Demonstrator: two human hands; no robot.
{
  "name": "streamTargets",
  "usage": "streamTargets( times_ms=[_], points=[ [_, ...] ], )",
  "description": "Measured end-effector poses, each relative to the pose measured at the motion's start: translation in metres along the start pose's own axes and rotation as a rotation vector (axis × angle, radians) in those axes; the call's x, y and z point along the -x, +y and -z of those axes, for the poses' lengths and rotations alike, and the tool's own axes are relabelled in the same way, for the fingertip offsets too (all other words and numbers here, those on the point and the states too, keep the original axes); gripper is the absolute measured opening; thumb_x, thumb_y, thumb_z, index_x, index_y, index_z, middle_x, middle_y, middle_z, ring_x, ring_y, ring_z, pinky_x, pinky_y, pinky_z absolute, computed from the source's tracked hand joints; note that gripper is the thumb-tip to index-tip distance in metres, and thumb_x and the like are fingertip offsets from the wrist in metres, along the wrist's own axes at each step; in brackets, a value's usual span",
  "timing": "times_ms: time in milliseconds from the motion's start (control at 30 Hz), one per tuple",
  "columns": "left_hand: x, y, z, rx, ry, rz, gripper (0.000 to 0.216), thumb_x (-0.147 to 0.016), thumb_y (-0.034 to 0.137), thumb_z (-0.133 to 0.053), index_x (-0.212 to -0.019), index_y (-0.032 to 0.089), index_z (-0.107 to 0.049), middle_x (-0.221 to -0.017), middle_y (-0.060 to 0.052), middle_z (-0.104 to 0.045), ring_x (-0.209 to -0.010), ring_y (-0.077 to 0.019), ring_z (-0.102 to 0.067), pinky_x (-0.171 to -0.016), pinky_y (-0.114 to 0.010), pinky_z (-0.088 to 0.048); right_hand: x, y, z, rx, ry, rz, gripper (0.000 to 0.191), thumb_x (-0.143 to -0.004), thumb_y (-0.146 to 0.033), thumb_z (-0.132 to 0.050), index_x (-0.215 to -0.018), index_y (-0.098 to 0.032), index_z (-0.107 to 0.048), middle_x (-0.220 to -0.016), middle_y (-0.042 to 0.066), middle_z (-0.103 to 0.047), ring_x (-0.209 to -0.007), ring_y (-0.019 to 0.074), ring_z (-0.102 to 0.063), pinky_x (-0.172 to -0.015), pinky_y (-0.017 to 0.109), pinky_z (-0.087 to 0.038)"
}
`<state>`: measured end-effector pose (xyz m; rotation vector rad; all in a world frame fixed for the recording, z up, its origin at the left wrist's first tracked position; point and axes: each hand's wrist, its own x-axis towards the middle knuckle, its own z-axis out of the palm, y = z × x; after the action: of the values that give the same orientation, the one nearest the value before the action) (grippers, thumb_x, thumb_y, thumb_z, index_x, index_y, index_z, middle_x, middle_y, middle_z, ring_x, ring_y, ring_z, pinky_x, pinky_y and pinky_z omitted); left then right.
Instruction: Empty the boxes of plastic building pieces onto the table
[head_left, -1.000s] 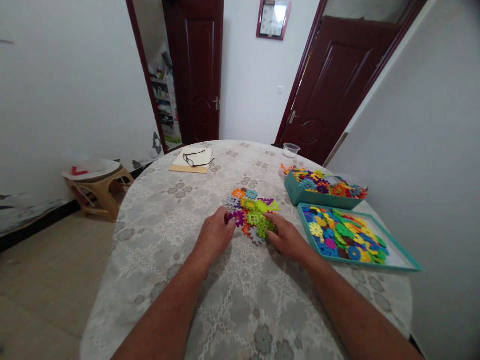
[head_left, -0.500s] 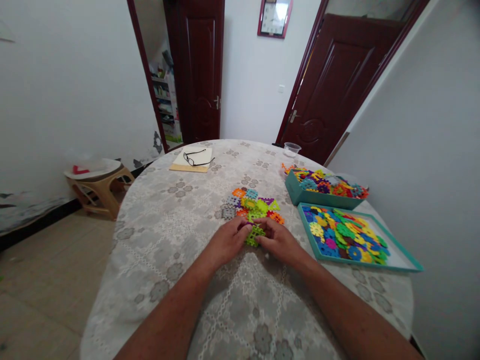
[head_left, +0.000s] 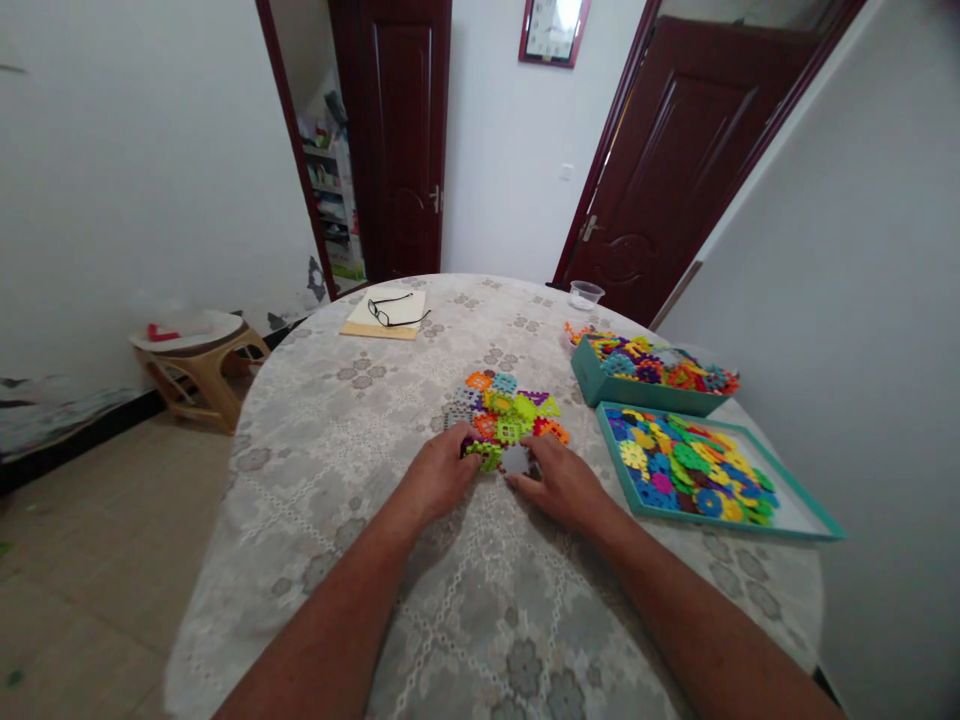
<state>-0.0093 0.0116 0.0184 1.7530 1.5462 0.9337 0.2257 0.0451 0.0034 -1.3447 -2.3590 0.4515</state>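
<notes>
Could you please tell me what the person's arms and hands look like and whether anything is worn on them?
Both forearms are bare, with no sleeves in view. The left hand and right hand wear no gloves, and no watch, ring or bracelet shows.

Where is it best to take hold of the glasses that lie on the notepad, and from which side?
Probably at the bridge of the glasses, pinched from above. They rest on the notepad with the lenses toward the person and the temples open, pointing away, so the thin bridge between the lenses seems the easiest part to reach. Both hands are now at the coloured pieces.
</notes>
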Motion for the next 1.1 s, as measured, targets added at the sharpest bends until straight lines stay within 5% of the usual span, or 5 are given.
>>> streamTargets(
  times_ms=[233, 467, 633, 933, 1100],
  points=[
    [0.003, -0.002, 0.000, 0.034, -0.190, -0.024, 0.018, -0.082, 0.014, -0.061, -0.097, 0.020, -0.069, -0.095, -0.001, -0.071, -0.090, -0.0193, -0.063, -0.077, -0.028, -0.044, -0.002, -0.004, 0.001, -0.243, -0.003, 0.041, 0.045, -0.091, -0.019, -0.060, -0.136, -0.018, -0.061, -0.095, 0.005, -0.071, -0.084, 0.0194, -0.064, -0.083, 0.033, -0.050],
    [0.008, 0.006, -0.007, -0.007, -0.118, -0.024, 0.015, -0.080, 0.014, -0.063, -0.094, 0.020, -0.065, -0.096, -0.005, -0.071, -0.089, -0.0206, -0.062, -0.079, -0.030, -0.043, 0.001, -0.008, -0.001, -0.255, 0.027, 0.357, 0.050, -0.087, -0.007, -0.053, -0.133, -0.020, -0.064, -0.117, 0.010, -0.070, -0.106, 0.0227, -0.064, -0.096, 0.038, -0.051],
    [0.012, 0.006, -0.006, -0.015, -0.120, -0.073, 0.038, -0.080, 0.014, -0.063, -0.117, 0.022, -0.067, -0.110, -0.007, -0.073, -0.100, -0.0239, -0.064, -0.089, -0.035, -0.046, 0.003, -0.018, 0.000, -0.338, -0.021, 0.424, 0.065, -0.084, -0.002, -0.050, -0.144, -0.025, -0.058, -0.134, 0.009, -0.068, -0.121, 0.0226, -0.064, -0.106, 0.040, -0.049],
    [0.011, 0.006, -0.003, -0.153, -0.193, -0.061, 0.019, -0.084, 0.023, -0.066, -0.102, 0.023, -0.071, -0.103, -0.007, -0.070, -0.096, -0.0247, -0.063, -0.086, -0.035, -0.044, -0.008, 0.020, 0.004, 0.011, 0.304, 0.031, 0.043, -0.091, -0.014, -0.052, -0.132, -0.014, -0.063, -0.133, 0.018, -0.064, -0.124, 0.0276, -0.061, -0.103, 0.041, -0.051],
    [0.013, 0.010, -0.001, -0.135, -0.242, -0.073, 0.016, -0.085, 0.024, -0.066, -0.100, 0.023, -0.068, -0.100, -0.004, -0.072, -0.092, -0.0218, -0.062, -0.082, -0.031, -0.041, -0.011, 0.045, 0.009, 0.210, 0.127, -0.244, 0.048, -0.097, -0.034, -0.060, -0.142, -0.015, -0.056, -0.131, 0.018, -0.061, -0.118, 0.0290, -0.063, -0.103, 0.039, -0.049]
  ],
)
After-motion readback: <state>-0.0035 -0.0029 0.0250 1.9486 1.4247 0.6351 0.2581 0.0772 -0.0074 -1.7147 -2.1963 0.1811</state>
